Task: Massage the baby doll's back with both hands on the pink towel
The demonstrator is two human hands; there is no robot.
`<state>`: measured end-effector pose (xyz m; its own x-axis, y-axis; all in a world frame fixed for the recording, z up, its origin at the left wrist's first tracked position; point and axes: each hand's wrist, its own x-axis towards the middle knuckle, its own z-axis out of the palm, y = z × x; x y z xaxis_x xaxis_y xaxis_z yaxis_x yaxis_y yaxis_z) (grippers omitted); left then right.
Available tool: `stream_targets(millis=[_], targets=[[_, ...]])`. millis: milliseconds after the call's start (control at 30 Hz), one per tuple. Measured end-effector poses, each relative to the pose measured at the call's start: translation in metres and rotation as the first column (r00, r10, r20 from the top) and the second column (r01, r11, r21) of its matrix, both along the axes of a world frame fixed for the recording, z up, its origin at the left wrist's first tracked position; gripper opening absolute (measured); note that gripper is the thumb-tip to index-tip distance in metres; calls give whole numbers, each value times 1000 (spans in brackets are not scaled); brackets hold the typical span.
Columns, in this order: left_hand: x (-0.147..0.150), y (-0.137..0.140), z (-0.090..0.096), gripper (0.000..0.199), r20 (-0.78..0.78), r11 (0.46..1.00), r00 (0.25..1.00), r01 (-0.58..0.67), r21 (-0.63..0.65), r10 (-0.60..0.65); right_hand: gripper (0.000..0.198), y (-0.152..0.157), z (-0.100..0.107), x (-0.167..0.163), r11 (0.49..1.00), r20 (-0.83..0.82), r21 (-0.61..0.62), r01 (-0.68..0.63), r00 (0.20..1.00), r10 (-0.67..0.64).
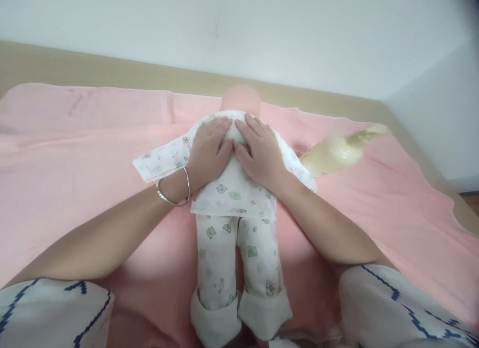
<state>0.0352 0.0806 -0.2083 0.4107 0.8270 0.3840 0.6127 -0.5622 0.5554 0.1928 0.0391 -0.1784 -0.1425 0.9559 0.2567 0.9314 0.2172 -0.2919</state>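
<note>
A baby doll [234, 200] in a white printed top and trousers lies stretched out in front of me, its smooth bare head [240, 98] at the far end and no face showing. Both my hands rest flat on the upper part of its top, side by side with the thumbs almost meeting. My left hand [211, 151], with a silver bangle [160, 194] at the wrist, covers the left shoulder area. On the right shoulder area lies my right hand [260, 151], fingers stretched out. Neither hand grips anything. The rolled white cuffs [216, 318] of the trousers point towards me.
Under the doll spreads a pink blanket [93, 163] on a tan surface [112, 66]. A shiny pale yellow bottle-like object [339, 151] with a narrow end lies on its side, right of the doll's sleeve. Behind stands a white wall [149, 23].
</note>
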Motion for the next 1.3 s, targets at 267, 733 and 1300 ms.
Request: stream_targets(millis=[267,733,1300], targets=[[-1,1,-1,54,-14,1000,1000,4,-3,-4,55,-1,0,0,1000,25,-22,2,1000,-2],[14,-38,22,60,-169,991,982,63,-116,-82,54,8,1,7,997,55,-19,77,996,-76],[1,-3,11,63,-120,996,993,-17,-93,6,60,-26,14,-13,991,213,-74,115,972,-97]])
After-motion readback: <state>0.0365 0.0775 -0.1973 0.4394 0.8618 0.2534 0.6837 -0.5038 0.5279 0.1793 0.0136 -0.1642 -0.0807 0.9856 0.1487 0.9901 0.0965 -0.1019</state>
